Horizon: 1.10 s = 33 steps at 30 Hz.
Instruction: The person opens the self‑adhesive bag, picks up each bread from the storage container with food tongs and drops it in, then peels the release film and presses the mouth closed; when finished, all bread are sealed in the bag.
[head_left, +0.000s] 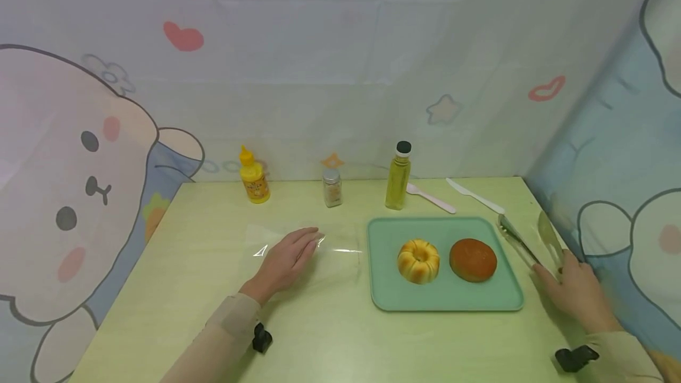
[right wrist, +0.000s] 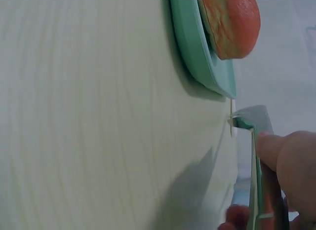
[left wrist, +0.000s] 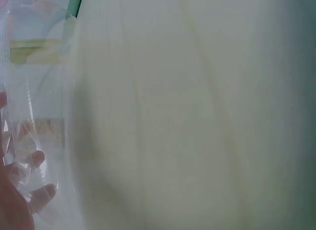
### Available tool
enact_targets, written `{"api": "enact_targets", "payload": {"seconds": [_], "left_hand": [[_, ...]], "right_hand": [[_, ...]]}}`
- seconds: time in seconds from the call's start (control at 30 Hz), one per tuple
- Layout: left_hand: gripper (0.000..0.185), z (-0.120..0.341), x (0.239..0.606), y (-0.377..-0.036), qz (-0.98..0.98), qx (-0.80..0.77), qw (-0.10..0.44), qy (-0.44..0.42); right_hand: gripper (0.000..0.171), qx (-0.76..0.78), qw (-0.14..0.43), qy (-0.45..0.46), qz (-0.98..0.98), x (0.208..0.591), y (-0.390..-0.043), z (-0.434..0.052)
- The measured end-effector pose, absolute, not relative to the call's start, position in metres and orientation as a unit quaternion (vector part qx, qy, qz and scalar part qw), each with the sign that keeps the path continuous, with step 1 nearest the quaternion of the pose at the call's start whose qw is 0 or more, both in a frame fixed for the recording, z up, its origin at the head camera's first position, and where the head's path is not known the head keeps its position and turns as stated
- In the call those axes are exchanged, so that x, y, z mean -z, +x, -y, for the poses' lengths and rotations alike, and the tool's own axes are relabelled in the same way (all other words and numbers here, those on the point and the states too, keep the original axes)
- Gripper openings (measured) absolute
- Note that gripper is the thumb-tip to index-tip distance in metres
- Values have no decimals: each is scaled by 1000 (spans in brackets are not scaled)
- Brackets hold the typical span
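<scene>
My left hand (head_left: 287,259) rests on a clear plastic bag (head_left: 340,259) on the table, its fingers fairly straight. Fingertips (left wrist: 44,193) show against the clear film in the left wrist view. On the right, my right hand (head_left: 577,288) grips metal tongs (head_left: 518,238) with their two arms spread apart, just beyond the tray's right edge. The green tray (head_left: 441,303) bears a ring-shaped yellow bread (head_left: 412,270) and a round brown bun (head_left: 472,260). Nothing is between the ends of the tongs.
Along the back stand a yellow squeeze bottle (head_left: 255,182), a small glass shaker (head_left: 332,189) and an oil bottle (head_left: 397,182) with a dark cap. A pale pink plastic fork (head_left: 433,198) and a white plastic knife (head_left: 476,195) lie behind the tray. A printed cloth hangs behind the table.
</scene>
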<state>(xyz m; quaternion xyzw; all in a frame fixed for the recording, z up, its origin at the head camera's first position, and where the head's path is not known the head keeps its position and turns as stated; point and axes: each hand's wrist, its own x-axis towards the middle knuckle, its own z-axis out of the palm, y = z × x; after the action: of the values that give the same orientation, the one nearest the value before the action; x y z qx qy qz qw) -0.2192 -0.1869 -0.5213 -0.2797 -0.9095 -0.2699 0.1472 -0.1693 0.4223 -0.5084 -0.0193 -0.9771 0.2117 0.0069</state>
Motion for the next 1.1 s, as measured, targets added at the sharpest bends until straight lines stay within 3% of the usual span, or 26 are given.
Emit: {"api": "enact_targets", "payload": {"seconds": [0.27, 0.77, 1.1], "left_hand": [[34, 188, 522, -218, 912, 271, 141, -273], [33, 187, 519, -217, 913, 270, 143, -269], [34, 186, 518, -217, 913, 272, 136, -270]], "right_hand": [[87, -199, 1, 29, 980, 501, -173, -438], [61, -238, 77, 163, 954, 481, -153, -440], [71, -248, 72, 227, 939, 489, -148, -438]]}}
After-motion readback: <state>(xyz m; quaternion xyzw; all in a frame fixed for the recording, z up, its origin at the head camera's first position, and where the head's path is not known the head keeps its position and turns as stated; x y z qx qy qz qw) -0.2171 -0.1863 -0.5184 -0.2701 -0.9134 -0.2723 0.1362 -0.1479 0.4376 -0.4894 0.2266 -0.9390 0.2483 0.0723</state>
